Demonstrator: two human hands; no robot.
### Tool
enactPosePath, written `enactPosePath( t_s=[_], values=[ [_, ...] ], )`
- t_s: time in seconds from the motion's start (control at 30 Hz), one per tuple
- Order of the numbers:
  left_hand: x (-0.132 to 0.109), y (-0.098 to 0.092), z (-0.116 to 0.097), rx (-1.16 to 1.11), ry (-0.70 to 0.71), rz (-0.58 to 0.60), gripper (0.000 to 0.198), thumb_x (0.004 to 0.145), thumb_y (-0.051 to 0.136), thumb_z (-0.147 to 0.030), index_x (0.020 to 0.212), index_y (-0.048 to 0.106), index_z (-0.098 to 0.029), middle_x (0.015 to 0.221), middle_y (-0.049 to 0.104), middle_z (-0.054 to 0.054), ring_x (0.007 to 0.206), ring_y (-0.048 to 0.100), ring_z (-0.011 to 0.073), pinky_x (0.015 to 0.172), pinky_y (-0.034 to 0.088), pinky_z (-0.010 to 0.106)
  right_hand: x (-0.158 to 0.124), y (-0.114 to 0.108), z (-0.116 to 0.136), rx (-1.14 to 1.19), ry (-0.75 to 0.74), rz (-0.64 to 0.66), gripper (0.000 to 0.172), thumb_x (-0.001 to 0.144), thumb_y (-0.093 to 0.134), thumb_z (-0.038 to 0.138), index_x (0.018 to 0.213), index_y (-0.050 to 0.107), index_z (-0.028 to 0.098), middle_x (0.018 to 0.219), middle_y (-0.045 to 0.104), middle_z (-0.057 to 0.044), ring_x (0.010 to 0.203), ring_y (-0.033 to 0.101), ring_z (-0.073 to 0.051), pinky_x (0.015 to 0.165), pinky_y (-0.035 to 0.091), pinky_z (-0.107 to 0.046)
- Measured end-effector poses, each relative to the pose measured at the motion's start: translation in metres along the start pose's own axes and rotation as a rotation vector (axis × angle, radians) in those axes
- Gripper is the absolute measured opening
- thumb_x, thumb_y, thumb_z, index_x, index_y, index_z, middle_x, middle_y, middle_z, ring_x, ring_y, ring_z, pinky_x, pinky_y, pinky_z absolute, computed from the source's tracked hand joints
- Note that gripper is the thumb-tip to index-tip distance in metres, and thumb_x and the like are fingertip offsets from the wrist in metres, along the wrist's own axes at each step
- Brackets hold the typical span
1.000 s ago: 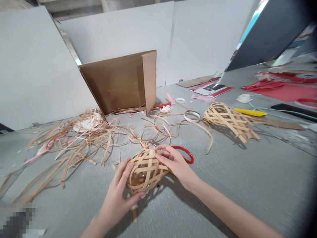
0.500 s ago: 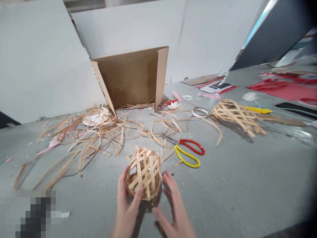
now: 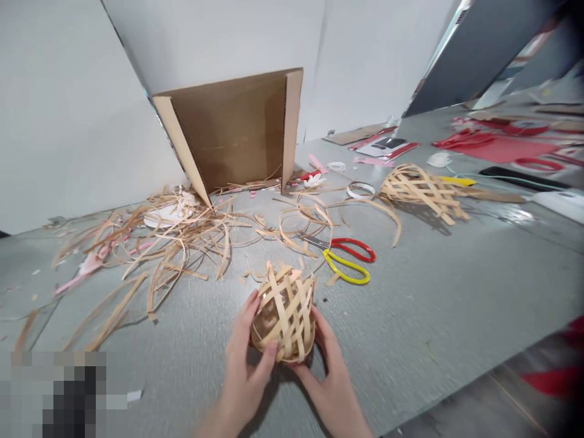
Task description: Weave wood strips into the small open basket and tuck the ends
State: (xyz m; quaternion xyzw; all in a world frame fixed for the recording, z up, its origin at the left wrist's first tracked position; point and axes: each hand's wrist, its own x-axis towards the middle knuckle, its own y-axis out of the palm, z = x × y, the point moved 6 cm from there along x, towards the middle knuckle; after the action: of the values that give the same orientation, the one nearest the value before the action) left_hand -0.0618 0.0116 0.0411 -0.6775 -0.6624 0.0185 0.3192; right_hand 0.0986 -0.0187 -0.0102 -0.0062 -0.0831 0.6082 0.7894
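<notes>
Rounded bamboo-strip weave (image 3: 285, 313) gripped in both hands, over the grey work table (image 3: 424, 292)

The grip is narrow and closed on the weave – the left hand (image 3: 245, 380) is wrapped around its near left side, with the thumb laid across the strips, and the right hand (image 3: 331, 392) is cupped under its right side. Something glossy is seen through the gaps, too obscured to be identified. Red-and-yellow-handled scissors (image 3: 349, 258) are lying just beyond the weave, among curled strip offcuts (image 3: 182, 237) that are scattered across the table towards a cardboard carton (image 3: 232, 128). A second, looser bamboo weave (image 3: 417, 188) is lying well apart on the right – near a yellow object (image 3: 456, 180)
</notes>
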Motion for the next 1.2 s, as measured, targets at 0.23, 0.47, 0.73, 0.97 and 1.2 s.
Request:
enactPosePath(
  t_s=[0.23,0.47,0.73,0.97,1.2],
  values=[
    [-0.001,-0.003,-0.006,0.019,0.065,-0.036,0.049,0.096,0.050,-0.029,0.144,0.041,-0.035,0.150,0.048,0.007,0.137,0.047,0.0253,0.108,0.046,0.048,0.000,-0.001,0.001,0.012,-0.037,0.019,0.067,0.084,0.069,0.036,0.144,0.041,0.027,0.147,0.049,-0.014,0.134,0.048,-0.034,0.109,0.043,-0.055],
    [-0.003,0.001,0.000,-0.011,0.007,-0.103,0.042,0.095,0.053,-0.027,0.136,0.051,-0.035,0.143,0.056,0.005,0.130,0.055,0.0248,0.104,0.050,0.048,-0.003,-0.001,-0.004,0.002,-0.069,0.045,0.066,0.084,0.070,0.033,0.143,0.040,0.028,0.146,0.051,-0.015,0.130,0.053,-0.034,0.105,0.048,-0.054],
    [-0.001,-0.008,-0.006,0.020,0.046,-0.081,0.044,0.095,0.052,-0.035,0.139,0.049,-0.033,0.146,0.053,0.008,0.134,0.051,0.0263,0.106,0.049,0.048,-0.005,0.001,0.000,-0.054,-0.103,0.081,0.069,0.085,0.068,0.034,0.146,0.036,0.030,0.145,0.050,-0.014,0.129,0.053,-0.034,0.104,0.048,-0.055],
    [0.003,-0.004,-0.020,0.179,0.151,0.059,0.056,0.093,0.054,-0.032,0.147,0.039,-0.030,0.156,0.038,0.011,0.138,0.045,0.0287,0.105,0.050,0.045,-0.008,-0.001,0.004,-0.162,-0.256,0.044,0.065,0.091,0.059,0.029,0.149,0.031,0.033,0.148,0.045,-0.013,0.135,0.046,-0.037,0.103,0.047,-0.060],
    [-0.001,-0.003,-0.023,0.193,0.201,0.009,0.040,0.094,0.051,-0.024,0.134,0.053,-0.027,0.156,0.038,0.010,0.135,0.049,0.0237,0.103,0.052,0.034,-0.014,-0.002,0.006,-0.284,-0.381,0.014,0.059,0.091,0.056,0.024,0.147,0.038,0.033,0.147,0.043,-0.015,0.132,0.050,-0.037,0.095,0.055,-0.052]
  ],
)
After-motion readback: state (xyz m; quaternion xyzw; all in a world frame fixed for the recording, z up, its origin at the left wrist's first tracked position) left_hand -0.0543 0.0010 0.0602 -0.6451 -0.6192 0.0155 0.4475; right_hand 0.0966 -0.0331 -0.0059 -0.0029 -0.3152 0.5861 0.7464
